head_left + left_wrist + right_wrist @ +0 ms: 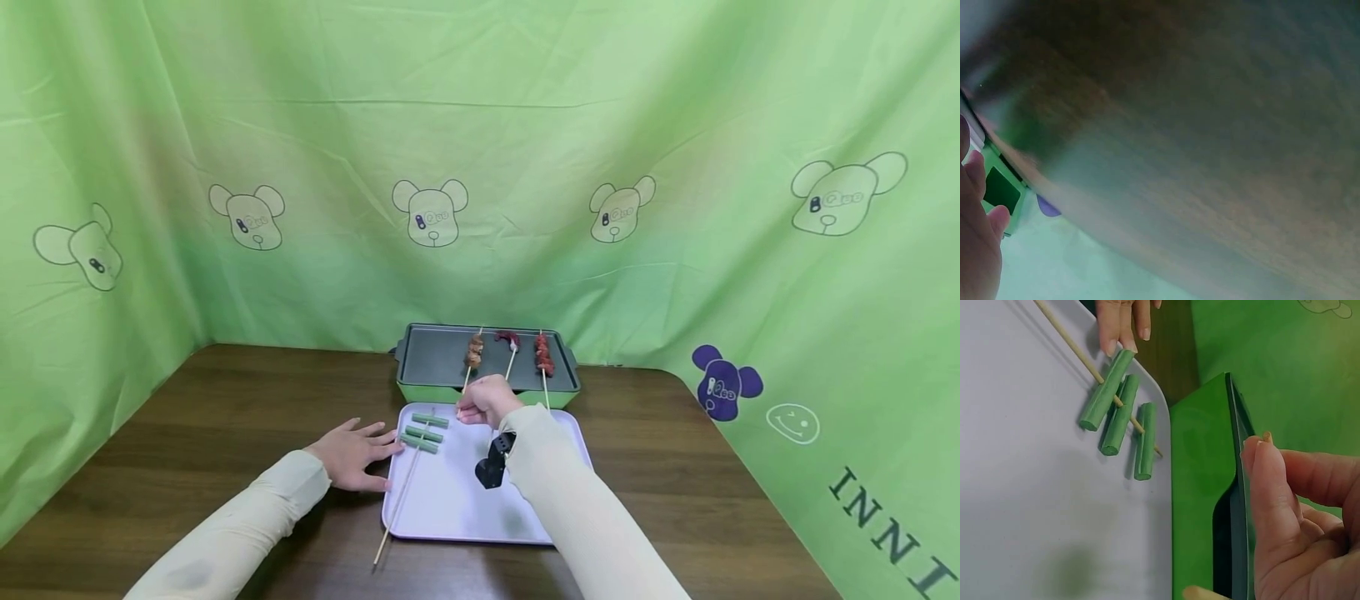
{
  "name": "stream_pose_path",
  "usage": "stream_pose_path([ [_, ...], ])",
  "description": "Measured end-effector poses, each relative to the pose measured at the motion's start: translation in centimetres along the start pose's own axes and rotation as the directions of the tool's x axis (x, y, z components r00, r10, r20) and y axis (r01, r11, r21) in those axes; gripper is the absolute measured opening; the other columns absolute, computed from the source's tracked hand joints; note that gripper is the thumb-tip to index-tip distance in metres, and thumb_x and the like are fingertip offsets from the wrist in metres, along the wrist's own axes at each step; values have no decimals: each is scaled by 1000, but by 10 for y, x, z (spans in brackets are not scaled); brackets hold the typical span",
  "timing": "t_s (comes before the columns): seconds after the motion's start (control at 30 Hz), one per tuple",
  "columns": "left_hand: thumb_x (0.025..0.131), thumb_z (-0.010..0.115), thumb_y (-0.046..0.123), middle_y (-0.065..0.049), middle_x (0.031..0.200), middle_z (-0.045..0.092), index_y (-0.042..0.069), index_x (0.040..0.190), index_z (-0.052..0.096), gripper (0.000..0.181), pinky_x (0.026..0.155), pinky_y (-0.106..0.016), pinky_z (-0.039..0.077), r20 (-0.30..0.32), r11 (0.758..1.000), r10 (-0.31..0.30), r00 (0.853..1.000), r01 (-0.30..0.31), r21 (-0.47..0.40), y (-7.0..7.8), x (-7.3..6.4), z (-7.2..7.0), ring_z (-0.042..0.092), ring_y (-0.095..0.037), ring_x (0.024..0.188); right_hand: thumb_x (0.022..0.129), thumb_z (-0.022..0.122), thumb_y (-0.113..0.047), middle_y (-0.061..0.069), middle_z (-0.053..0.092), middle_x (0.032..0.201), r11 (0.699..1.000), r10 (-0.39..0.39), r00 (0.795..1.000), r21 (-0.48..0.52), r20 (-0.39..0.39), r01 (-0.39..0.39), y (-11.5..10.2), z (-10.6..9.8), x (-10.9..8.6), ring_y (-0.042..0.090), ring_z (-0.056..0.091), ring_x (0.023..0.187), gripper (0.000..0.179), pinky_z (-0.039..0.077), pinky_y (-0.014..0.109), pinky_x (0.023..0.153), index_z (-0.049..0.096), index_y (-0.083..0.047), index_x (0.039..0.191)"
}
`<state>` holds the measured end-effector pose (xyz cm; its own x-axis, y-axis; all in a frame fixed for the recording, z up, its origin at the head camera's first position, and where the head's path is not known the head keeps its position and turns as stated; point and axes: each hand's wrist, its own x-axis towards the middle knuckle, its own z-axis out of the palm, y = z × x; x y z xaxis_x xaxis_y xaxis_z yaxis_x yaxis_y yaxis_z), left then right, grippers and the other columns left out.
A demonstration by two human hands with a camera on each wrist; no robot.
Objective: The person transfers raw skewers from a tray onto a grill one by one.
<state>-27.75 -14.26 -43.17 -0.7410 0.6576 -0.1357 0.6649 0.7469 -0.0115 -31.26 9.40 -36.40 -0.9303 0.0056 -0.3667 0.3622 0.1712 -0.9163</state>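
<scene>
My right hand (489,400) pinches the bare stick end of a brown meat skewer (474,352) between thumb and fingers. The meat end of that skewer lies on the dark grill plate (438,354). In the right wrist view, the stick's tip shows just past the fingertips (1267,456). With fingers spread, my left hand (354,454) touches the left rim of the white tray (465,508). Beside it on the tray lies a skewer of green bean-like pieces (423,434), its stick jutting over the front rim. The left wrist view is mostly blurred tabletop.
On the grill plate also lie a dark-red curled piece on a stick (507,339) and a red meat skewer (544,357). The grill's green base (431,392) adjoins the tray's far edge. A green curtain (525,275) hangs behind the wooden table (300,392).
</scene>
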Motion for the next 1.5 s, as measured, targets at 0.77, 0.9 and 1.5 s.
stream_pose_path([
  [0.77,89,47,61,-2,147,43,19,143,48,68,109,-53,24,11,1000,-14,1000,15,-6,0,-2,-1,34,-26,138,86,56,14,8,58,60,1000,-1,1000,2,-12,1,7,0,4,7,53,41,26,47,18,43,57,18,112],
  [0.9,89,47,61,-2,148,43,19,143,47,68,109,-53,23,15,1000,-18,1000,18,-9,0,-1,-1,33,-26,139,86,57,13,7,58,58,1000,-2,999,-2,-33,2,8,2,4,7,53,40,28,47,17,43,57,17,113],
  [1.5,90,46,60,-6,148,43,16,143,47,68,108,-56,24,7,999,15,1000,-14,-48,3,-2,-5,34,-32,138,88,66,-3,16,66,73,990,-57,998,-128,38,62,3,-2,-18,9,57,47,20,53,23,51,62,11,102],
])
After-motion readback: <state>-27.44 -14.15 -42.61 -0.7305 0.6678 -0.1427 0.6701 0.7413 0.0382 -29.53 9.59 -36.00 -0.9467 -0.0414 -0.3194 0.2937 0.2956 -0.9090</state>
